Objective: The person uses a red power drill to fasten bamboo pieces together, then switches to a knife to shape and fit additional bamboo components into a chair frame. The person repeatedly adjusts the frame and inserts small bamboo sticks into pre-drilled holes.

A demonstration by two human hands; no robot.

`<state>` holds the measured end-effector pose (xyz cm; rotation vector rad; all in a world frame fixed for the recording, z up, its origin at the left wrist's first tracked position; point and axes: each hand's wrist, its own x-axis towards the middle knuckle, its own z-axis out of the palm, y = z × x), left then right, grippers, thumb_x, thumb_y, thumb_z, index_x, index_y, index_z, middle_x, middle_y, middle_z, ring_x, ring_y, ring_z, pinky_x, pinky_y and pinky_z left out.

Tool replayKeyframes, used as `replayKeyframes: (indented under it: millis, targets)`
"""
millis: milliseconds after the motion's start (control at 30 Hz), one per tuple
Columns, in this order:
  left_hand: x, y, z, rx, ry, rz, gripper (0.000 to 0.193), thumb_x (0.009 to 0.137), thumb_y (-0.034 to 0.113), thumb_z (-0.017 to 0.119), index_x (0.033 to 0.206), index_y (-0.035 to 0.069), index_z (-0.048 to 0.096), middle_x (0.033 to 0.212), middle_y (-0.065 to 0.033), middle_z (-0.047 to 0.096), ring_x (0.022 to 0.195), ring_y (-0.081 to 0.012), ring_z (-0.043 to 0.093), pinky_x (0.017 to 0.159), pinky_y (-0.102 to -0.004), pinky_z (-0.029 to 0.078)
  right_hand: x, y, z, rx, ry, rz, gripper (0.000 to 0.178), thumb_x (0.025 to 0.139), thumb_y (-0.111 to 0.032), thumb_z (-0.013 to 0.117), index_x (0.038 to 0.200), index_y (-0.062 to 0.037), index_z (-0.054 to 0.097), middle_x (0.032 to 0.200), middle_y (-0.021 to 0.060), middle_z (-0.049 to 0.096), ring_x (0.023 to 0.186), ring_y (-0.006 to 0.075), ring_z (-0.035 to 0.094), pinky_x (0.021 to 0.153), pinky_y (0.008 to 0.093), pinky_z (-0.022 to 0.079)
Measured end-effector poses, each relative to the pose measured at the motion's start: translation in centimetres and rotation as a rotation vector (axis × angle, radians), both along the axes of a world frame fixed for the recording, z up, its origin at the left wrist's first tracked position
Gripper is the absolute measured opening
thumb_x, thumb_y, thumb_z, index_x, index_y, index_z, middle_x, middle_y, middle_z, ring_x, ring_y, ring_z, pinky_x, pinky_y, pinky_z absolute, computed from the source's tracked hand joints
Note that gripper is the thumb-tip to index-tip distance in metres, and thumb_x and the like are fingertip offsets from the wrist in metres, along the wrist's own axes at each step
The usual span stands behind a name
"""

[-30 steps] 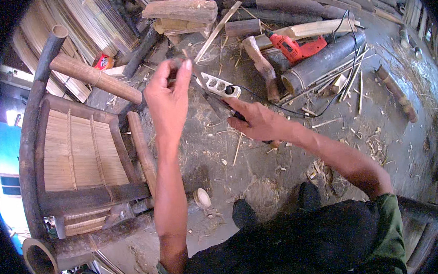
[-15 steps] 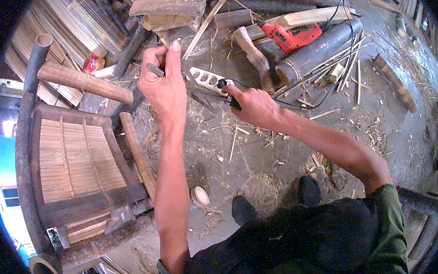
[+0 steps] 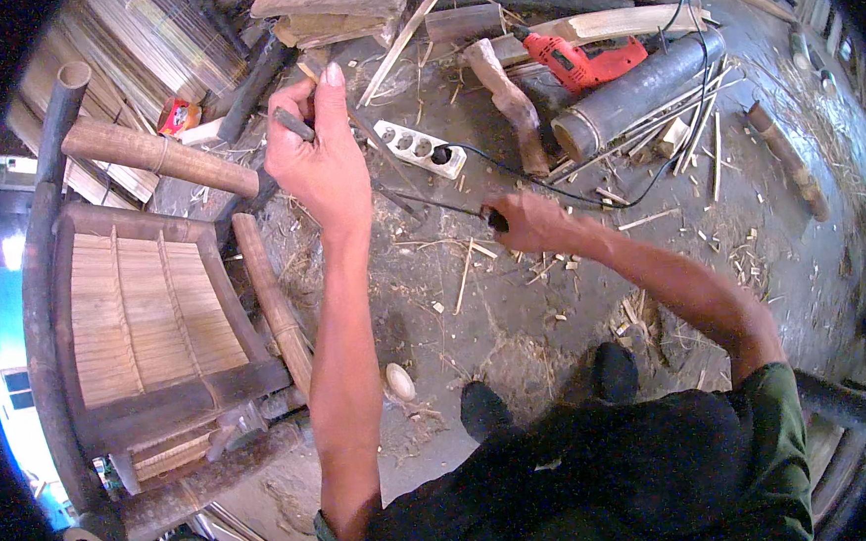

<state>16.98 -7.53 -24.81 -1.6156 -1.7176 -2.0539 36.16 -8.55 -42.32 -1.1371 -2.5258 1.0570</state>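
My left hand [image 3: 322, 163] is raised left of centre, fingers curled. Thumb and forefinger pinch a thin light strip of bamboo or wood [image 3: 309, 72]. A grey-brown rod end [image 3: 295, 124] sticks out of the same fist. From behind this hand a narrow flat dark piece [image 3: 387, 164] slants down to the right; whether it joins the rod is hidden. My right hand [image 3: 529, 223] is closed on the dark handle [image 3: 495, 219] of a long, thin tool [image 3: 429, 202]. The tool's shaft or blade points left toward my left wrist, where its far end is hidden.
On the floor lie a white power strip [image 3: 421, 148] with a black plug, a red electric drill [image 3: 584, 61], a thick dark bamboo piece [image 3: 641, 99], a branch [image 3: 510, 107] and scattered shavings. A bamboo chair [image 3: 158, 317] stands left. Its cord [image 3: 587, 197] trails from the plug.
My right hand has drawn right and slightly down with the tool, away from the power strip, baring more of the shaft. My left hand has shifted slightly up and keeps its hold.
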Motion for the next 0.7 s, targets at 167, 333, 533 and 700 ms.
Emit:
replayKeyframes:
  millis: [167, 333, 533, 700]
  targets:
    - [-3.1, 1.1, 0.0, -0.014, -0.144, -0.008, 0.019, 0.087, 0.020, 0.069, 0.085, 0.002, 0.062, 0.068, 0.0024, 0.055, 0.056, -0.0048, 0.043, 0.049, -0.0224, 0.035, 3.2, -5.5, -6.2, -0.230, -0.047, -0.071, 0.031, 0.072, -0.018, 0.063, 0.095, 0.0022, 0.059, 0.081, 0.0217, 0.064, 0.076, 0.0364, 0.064, 0.068, 0.0462, 0.049]
    - [-6.2, 0.9, 0.9, -0.100, -0.314, -0.034, 0.017, 0.087, 0.019, 0.069, 0.088, 0.002, 0.066, 0.068, 0.0035, 0.055, 0.058, -0.0039, 0.041, 0.051, -0.0224, 0.033, 5.4, -8.9, -6.8, -0.342, 0.021, -0.174, 0.033, 0.077, -0.024, 0.064, 0.096, 0.0013, 0.056, 0.080, 0.0236, 0.064, 0.074, 0.0385, 0.064, 0.065, 0.0479, 0.049]
    - [-9.6, 1.2, 2.5, -0.251, -0.121, -0.147, 0.027, 0.084, 0.024, 0.071, 0.097, 0.001, 0.071, 0.091, -0.0046, 0.063, 0.086, -0.0123, 0.055, 0.078, -0.0272, 0.042, 6.6, -10.8, -7.0, -0.385, 0.091, -0.209, 0.038, 0.077, -0.028, 0.066, 0.100, 0.0004, 0.057, 0.081, 0.0205, 0.064, 0.073, 0.0352, 0.065, 0.064, 0.0455, 0.049]
    - [-13.0, 2.1, 5.2, -0.483, 0.169, -0.224, 0.027, 0.082, 0.028, 0.070, 0.096, 0.005, 0.074, 0.132, -0.0161, 0.052, 0.131, -0.0242, 0.039, 0.106, -0.0348, 0.029, 7.8, -10.9, -8.4, -0.334, 0.029, -0.126, 0.043, 0.077, -0.030, 0.067, 0.106, -0.0001, 0.056, 0.082, 0.0200, 0.065, 0.075, 0.0348, 0.065, 0.066, 0.0447, 0.050]
